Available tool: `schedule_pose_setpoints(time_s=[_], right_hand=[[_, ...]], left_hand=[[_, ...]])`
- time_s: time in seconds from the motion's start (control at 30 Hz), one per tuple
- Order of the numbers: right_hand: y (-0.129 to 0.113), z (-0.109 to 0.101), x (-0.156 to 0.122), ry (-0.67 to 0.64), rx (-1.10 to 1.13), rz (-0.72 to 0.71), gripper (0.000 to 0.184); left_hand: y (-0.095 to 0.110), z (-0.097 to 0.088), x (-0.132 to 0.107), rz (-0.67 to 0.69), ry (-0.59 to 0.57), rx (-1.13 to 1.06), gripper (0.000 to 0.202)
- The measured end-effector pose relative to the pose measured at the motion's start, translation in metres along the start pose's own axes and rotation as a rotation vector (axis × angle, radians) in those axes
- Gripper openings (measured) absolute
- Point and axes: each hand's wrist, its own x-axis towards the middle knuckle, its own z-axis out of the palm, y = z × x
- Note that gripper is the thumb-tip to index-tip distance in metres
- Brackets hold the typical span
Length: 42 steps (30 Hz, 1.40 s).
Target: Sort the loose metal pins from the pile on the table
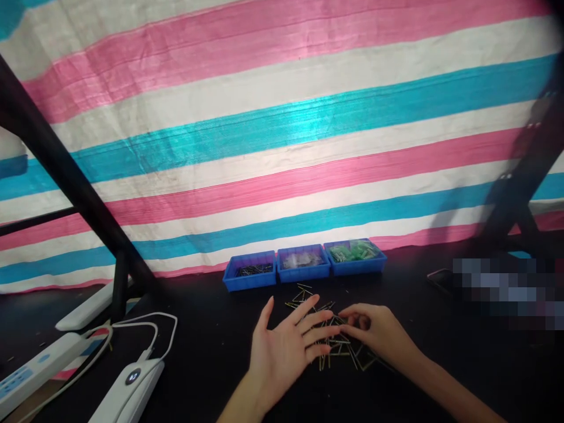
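My left hand (282, 349) is open, palm up and fingers spread, over the left side of a loose pile of thin metal rods (350, 352) on the dark table. What kind of rods they are is too small to tell. From the right, my right hand (379, 329) reaches in with its fingers curled and its thumb and fingertips drawn together. Those tips are close to the left fingertips, above the pile. Whatever they may pinch is too small to make out.
Behind the pile, three blue bins stand in a row: dark thin pieces in the left bin (251, 283), clear bags in the middle bin (304, 271), green bags in the right bin (359, 267). A white power bank (127, 390), cables and a power strip (39, 367) lie left.
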Motion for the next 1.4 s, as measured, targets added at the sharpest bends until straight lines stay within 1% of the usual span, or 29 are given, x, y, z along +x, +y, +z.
schedule_pose_setpoints(time_s=[0.07,0.13,0.17,0.2,0.27,0.4,0.5,0.6,0.7,0.83,0.9,0.93,1.0,1.07,1.13,1.2,1.3,1.4], right_hand=[[-0.004,0.001,0.0,0.006,0.119,0.02,0.023],[-0.009,0.003,0.0,-0.012,0.277,0.052,0.026],[-0.011,0.003,0.0,-0.027,0.37,0.07,0.029],[-0.014,0.004,-0.001,-0.047,0.464,0.088,0.033],[-0.017,0.006,-0.003,-0.087,0.633,0.12,0.039],[-0.021,0.013,-0.008,-0.149,0.876,0.189,0.045],[-0.026,0.018,-0.012,-0.182,0.993,0.22,0.048],[-0.031,0.018,-0.016,-0.233,1.039,0.205,0.045],[-0.034,0.016,-0.02,-0.277,1.041,0.183,0.04],[-0.037,0.016,-0.024,-0.315,1.026,0.205,0.042],[-0.039,0.015,-0.025,-0.289,1.029,0.269,0.039],[-0.041,0.014,-0.026,-0.27,1.049,0.317,0.037],[-0.042,0.011,-0.026,-0.261,1.13,0.437,0.034],[-0.042,0.009,-0.026,-0.294,1.234,0.54,0.035],[-0.041,0.008,-0.025,-0.334,1.315,0.593,0.035],[-0.039,0.009,-0.024,-0.356,1.376,0.608,0.034],[-0.037,0.01,-0.023,-0.379,1.464,0.619,0.033],[-0.038,0.009,-0.021,-0.415,1.61,0.619,0.034]], left_hand=[[-0.003,-0.004,0.005,0.102,0.163,0.293,0.062],[-0.008,-0.008,0.008,0.223,0.346,0.656,0.048],[-0.012,-0.009,0.01,0.269,0.412,0.803,0.041],[-0.015,-0.01,0.011,0.299,0.452,0.909,0.036],[-0.02,-0.012,0.012,0.31,0.46,1.002,0.033],[-0.025,-0.015,0.012,0.298,0.401,1.016,0.031],[-0.025,-0.012,0.011,0.305,0.368,0.969,0.024],[-0.027,-0.006,0.009,0.323,0.349,0.914,0.014],[-0.03,-0.001,0.008,0.312,0.35,0.857,0.004],[-0.032,-0.001,0.007,0.33,0.358,0.81,0.006],[-0.03,-0.001,0.007,0.349,0.383,0.799,0.009],[-0.029,-0.001,0.007,0.365,0.414,0.793,0.011],[-0.025,-0.001,0.006,0.414,0.51,0.78,0.014],[-0.021,0.0,0.005,0.473,0.623,0.765,0.015],[-0.019,0.0,0.004,0.511,0.696,0.746,0.015],[-0.018,-0.001,0.003,0.524,0.719,0.732,0.017],[-0.021,-0.003,0.004,0.519,0.706,0.74,0.019],[-0.025,-0.005,0.005,0.501,0.693,0.739,0.018]])
